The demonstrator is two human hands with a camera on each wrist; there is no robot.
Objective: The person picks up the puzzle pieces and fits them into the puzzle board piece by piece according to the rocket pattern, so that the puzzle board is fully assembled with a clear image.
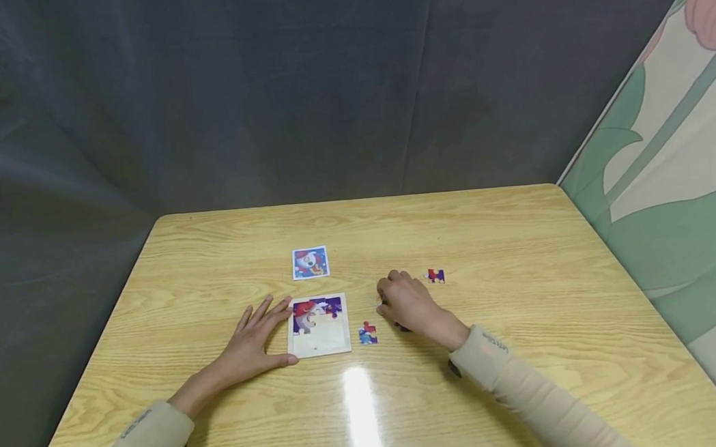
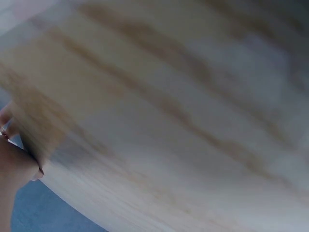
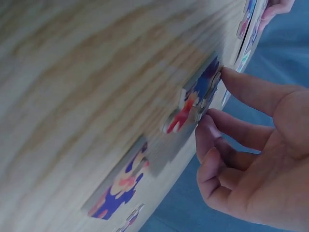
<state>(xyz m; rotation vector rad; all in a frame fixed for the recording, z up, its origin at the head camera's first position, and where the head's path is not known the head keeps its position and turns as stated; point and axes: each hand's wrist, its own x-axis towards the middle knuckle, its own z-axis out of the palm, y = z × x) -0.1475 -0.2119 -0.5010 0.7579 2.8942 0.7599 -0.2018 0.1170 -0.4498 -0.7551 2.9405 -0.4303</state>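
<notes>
**Puzzle tray [image 1: 327, 339] partly filled, several pieces left to place**

Your puzzle looks less than half done, judging by the cover. Joined pieces [image 1: 304, 310] line the top of the tray and run partway down its left side; the lower area shows bare. Outside it you have a loose piece [image 1: 367, 334] just to the right, another piece [image 1: 436, 275] farther off toward the back right, a partly hidden piece [image 1: 403, 327] beside your right hand [image 1: 411, 307], and the one you are handling.

That hand is nearly closed, thumb and forefinger pinching a puzzle piece [image 3: 203, 94] — you cannot tell whether it is fully clear of the desk [image 1: 495, 256]. Your left hand [image 1: 251, 344] is spread wide at the tray's left edge, fingers straight, gripping nothing.

A picture card [image 1: 310, 263] lies behind the tray. The desk is pale wood grain with a bright streak of glare [image 1: 362, 415] on your side. A dark curtain [image 1: 300, 90] hangs behind it, and a flower-patterned panel [image 1: 683, 210] stands on your right — green leaves, a pink bloom.
</notes>
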